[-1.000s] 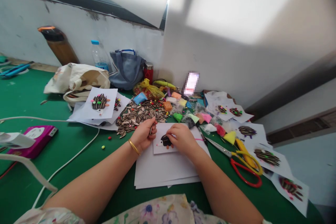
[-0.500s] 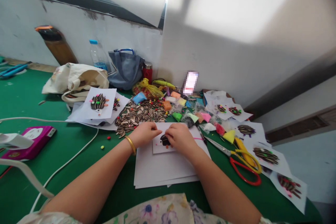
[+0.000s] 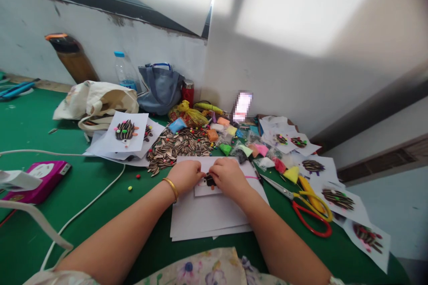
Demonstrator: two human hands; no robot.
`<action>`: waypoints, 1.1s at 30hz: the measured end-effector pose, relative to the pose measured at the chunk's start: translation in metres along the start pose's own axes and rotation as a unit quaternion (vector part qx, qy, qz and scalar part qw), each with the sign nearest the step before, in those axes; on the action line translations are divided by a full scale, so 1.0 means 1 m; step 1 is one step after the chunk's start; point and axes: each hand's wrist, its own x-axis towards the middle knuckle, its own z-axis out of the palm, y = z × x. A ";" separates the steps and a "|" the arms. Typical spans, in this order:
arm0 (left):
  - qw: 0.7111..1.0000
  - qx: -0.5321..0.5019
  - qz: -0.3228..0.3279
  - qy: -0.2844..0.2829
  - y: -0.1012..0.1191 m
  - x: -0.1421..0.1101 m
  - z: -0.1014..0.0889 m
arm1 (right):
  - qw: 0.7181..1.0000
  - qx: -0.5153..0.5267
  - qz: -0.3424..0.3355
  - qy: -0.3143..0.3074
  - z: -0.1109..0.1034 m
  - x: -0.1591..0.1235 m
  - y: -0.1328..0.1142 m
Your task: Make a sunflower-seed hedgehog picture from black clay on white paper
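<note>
A small white card (image 3: 202, 191) lies on a stack of white paper (image 3: 214, 220) in front of me. On the card is a black clay shape (image 3: 210, 181) with small orange feet. My left hand (image 3: 186, 173), with a gold bangle at the wrist, has its fingers pinched at the card's left part, close to the black clay. From the right, my right hand (image 3: 229, 177) rests over the clay with bent fingertips pressed together on it. Anything small between either hand's fingertips is hidden. A heap of striped sunflower seeds (image 3: 180, 144) lies just beyond the hands.
Yellow-and-red scissors (image 3: 309, 205) lie right of the paper. Bagged coloured clay (image 3: 247, 149) spreads behind. Finished seed pictures sit on a left paper pile (image 3: 130, 131) and along the right edge (image 3: 337, 198). A white cable (image 3: 90, 207) crosses the left side beside a purple box (image 3: 38, 180).
My left hand has shifted slightly right and inward, so its fingertips now reach the card near the black clay. My right hand stays almost where it was.
</note>
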 end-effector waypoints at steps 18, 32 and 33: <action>1.000 -0.003 0.002 -0.009 0.003 0.001 0.001 | 0.999 -0.023 -0.025 -0.020 0.004 0.004 0.003; 1.000 0.027 0.006 -0.013 0.002 0.006 0.006 | 0.996 -0.036 -0.069 -0.038 0.002 0.006 0.002; 0.999 0.028 0.007 -0.013 0.002 0.006 0.006 | 0.996 -0.035 -0.070 -0.039 0.002 0.006 0.002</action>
